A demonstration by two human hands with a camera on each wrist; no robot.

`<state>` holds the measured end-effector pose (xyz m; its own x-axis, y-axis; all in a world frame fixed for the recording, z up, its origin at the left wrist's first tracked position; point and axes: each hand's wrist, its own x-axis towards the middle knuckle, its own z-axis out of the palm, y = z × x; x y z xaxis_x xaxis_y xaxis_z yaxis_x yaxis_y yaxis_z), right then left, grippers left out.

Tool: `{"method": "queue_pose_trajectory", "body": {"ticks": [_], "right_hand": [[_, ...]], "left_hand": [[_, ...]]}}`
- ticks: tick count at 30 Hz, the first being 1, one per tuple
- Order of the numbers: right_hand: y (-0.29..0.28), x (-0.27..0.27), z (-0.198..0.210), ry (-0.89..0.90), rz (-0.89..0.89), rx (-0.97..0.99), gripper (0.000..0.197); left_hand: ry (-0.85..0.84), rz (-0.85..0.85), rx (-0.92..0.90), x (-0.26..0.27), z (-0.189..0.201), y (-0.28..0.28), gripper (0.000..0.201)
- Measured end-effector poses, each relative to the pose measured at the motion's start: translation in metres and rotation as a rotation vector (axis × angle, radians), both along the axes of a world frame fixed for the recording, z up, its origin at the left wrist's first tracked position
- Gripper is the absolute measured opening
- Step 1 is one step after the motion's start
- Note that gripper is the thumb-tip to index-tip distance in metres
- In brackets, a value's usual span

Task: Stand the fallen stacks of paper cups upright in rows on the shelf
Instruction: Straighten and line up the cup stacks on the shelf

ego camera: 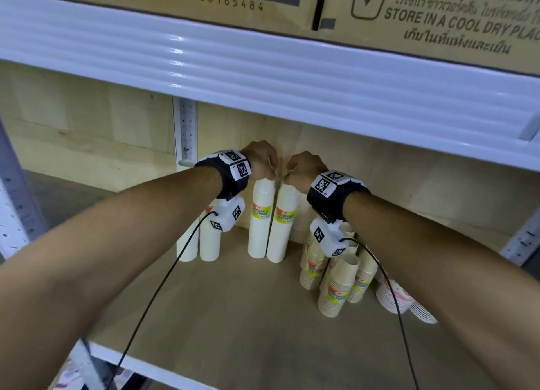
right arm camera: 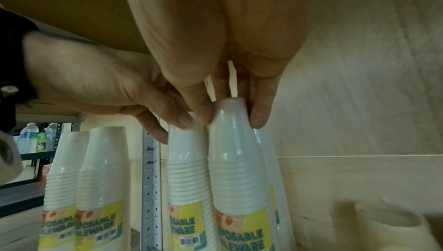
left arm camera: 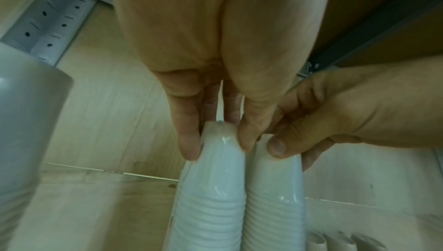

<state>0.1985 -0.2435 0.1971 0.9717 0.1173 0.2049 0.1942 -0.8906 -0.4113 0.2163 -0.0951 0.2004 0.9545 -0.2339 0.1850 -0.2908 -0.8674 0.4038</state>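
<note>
Two white wrapped stacks of paper cups stand upright side by side at the back of the shelf (ego camera: 233, 316). My left hand (ego camera: 264, 167) pinches the tapered top of the left stack (ego camera: 261, 220), its fingertips (left arm camera: 190, 149) curled round the wrap. My right hand (ego camera: 295, 175) pinches the top of the right stack (ego camera: 283, 223) the same way, with its fingers (right arm camera: 258, 118) on either side of the tip. The two stacks (left arm camera: 210, 198) (left arm camera: 275, 204) touch along their sides. Two more white stacks (ego camera: 210, 240) stand upright just to the left.
Several beige cup stacks (ego camera: 339, 284) stand clustered at the right, with stacked bowls (ego camera: 391, 296) lying beside them. The white upper shelf edge (ego camera: 263, 77) hangs low over my hands, with cardboard boxes (ego camera: 438, 18) on top. A perforated metal post (ego camera: 187, 129) runs up the back wall.
</note>
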Motion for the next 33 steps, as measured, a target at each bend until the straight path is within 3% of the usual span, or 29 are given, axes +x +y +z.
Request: {"method": "queue_pose_trajectory", "body": {"ticks": [12, 20, 27, 33], "right_hand": [[0.004, 0.005, 0.0, -0.007, 0.036, -0.022, 0.031], [0.015, -0.001, 0.022, -0.103, 0.037, -0.079, 0.027], [0.059, -0.007, 0.038, -0.151, 0.158, -0.092, 0.03], [0.109, -0.013, 0.023, -0.119, 0.254, -0.024, 0.04]], "left_hand": [[-0.009, -0.018, -0.028, -0.002, 0.001, 0.0, 0.034], [-0.08, 0.051, 0.04, -0.014, 0.027, 0.023, 0.032], [-0.084, 0.192, 0.172, -0.035, 0.051, 0.072, 0.037], [0.004, 0.278, 0.236, -0.047, 0.045, 0.113, 0.041]]}}
